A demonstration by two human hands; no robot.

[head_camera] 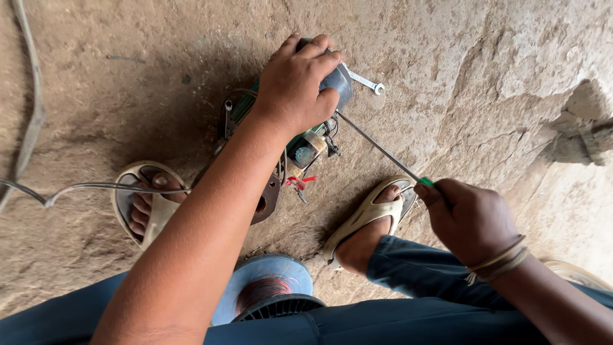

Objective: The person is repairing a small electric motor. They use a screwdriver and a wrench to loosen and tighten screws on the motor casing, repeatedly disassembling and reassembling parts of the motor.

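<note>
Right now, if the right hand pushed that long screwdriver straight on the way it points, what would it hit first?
The right hand aims the screwdriver up-left at the green motor, just below the left hand. Its tip seems already there, though depth is unclear.

A wrench point(366, 81) lies on the ground point(485, 76), right of the motor point(300, 144).

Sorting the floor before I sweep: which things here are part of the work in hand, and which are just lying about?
In use:
- small motor, gripped on top by the left hand
- long screwdriver with green handle, held in the right hand, tip at the motor

Lying about:
- spanner on the floor beyond the motor
- spool of copper wire between the legs
- grey cable at left
</note>
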